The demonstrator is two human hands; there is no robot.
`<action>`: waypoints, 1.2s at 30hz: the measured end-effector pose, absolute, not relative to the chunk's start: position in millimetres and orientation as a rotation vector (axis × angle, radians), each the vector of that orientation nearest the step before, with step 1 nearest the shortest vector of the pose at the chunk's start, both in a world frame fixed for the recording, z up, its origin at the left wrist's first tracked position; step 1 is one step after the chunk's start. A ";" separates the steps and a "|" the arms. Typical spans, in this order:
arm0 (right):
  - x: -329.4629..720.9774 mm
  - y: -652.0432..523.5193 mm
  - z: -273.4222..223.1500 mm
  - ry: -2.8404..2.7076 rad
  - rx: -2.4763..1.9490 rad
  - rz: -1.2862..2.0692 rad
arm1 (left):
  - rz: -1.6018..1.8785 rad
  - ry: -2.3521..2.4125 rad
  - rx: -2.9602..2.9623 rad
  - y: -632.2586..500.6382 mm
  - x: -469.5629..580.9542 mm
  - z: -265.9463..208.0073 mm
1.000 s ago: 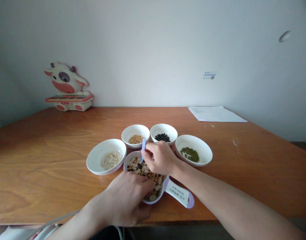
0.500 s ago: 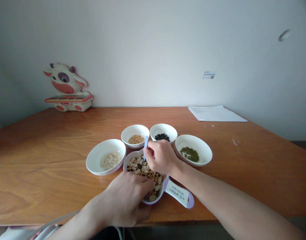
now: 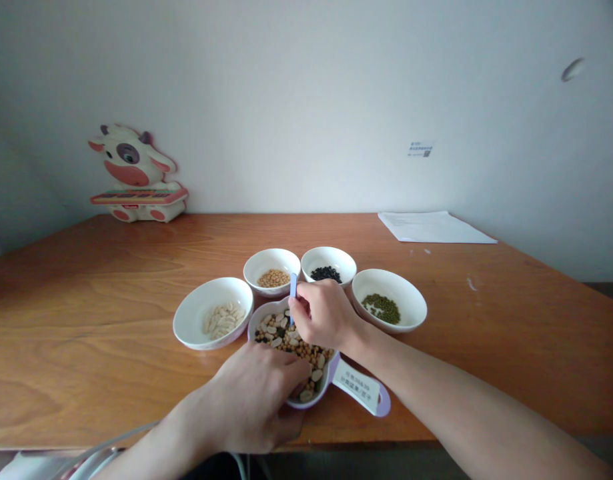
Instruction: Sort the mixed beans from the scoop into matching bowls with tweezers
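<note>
A white bowl with a lilac rim and a labelled handle holds a mix of peanuts, yellow beans and dark beans. My left hand is closed on its near left rim, with finger ends inside hidden from view. Pinched in my right hand is a thin light-blue stick-like utensil, nearly upright, its lower end down among the beans; that end's shape is hidden. Around lie white bowls of peanut halves, yellow soybeans, black beans and green mung beans.
A cow-shaped toy keyboard stands at the back left of the wooden table. White paper lies at the back right, by the wall. A grey cable runs along the front left edge.
Almost nothing differs. The blue utensil stands slightly more upright in my right hand, and both hands stay at the handled bowl.
</note>
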State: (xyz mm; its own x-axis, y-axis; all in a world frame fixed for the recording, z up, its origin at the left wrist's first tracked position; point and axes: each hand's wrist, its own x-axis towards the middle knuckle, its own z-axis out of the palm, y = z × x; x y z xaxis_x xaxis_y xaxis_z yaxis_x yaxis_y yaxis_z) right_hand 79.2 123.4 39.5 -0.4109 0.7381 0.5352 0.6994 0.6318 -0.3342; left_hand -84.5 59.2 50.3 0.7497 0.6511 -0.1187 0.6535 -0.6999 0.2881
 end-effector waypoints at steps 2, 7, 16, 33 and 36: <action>78.8 123.8 39.0 -2.194 -1.125 0.068 | -0.009 1.011 2.645 59.3 -84.7 49.4; 78.6 124.2 39.2 -2.218 -1.138 0.061 | -0.018 1.012 2.655 59.4 -84.6 47.8; 78.3 124.7 38.8 -2.224 -1.160 0.061 | 0.013 1.009 2.646 59.2 -85.3 47.5; 78.3 123.7 38.7 -2.228 -1.162 0.091 | 0.031 1.005 2.649 59.1 -86.3 46.8; 78.6 124.2 38.4 -2.228 -1.157 0.107 | 0.030 0.973 2.660 58.8 -86.0 47.8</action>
